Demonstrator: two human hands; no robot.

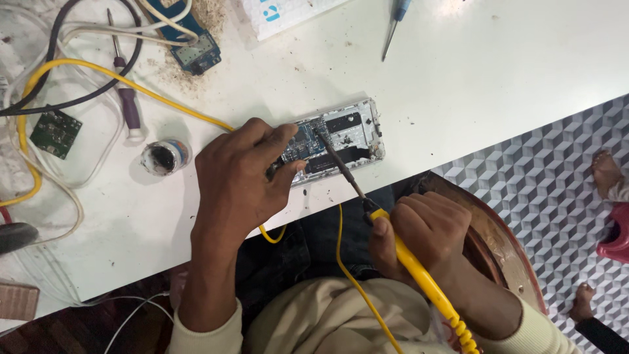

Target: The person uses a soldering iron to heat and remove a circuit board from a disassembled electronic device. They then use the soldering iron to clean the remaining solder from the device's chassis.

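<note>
Your right hand point(426, 229) is wrapped tight around the yellow soldering iron point(419, 272), tip down on the opened phone point(341, 134). Your left hand point(239, 174) presses on that phone's near end at the table point(458, 85) edge. Beyond sit a flux tin point(164, 157) and a screwdriver point(128, 98).

White desk point(498, 72) carrying an opened phone point(337, 141) near the front edge, a small round tin point(165, 157), a purple-handled screwdriver point(128, 98), a blue-handled screwdriver point(395, 23), green circuit board point(56, 133), blue circuit board point(196, 52), tangled cables point(65, 65).
</note>
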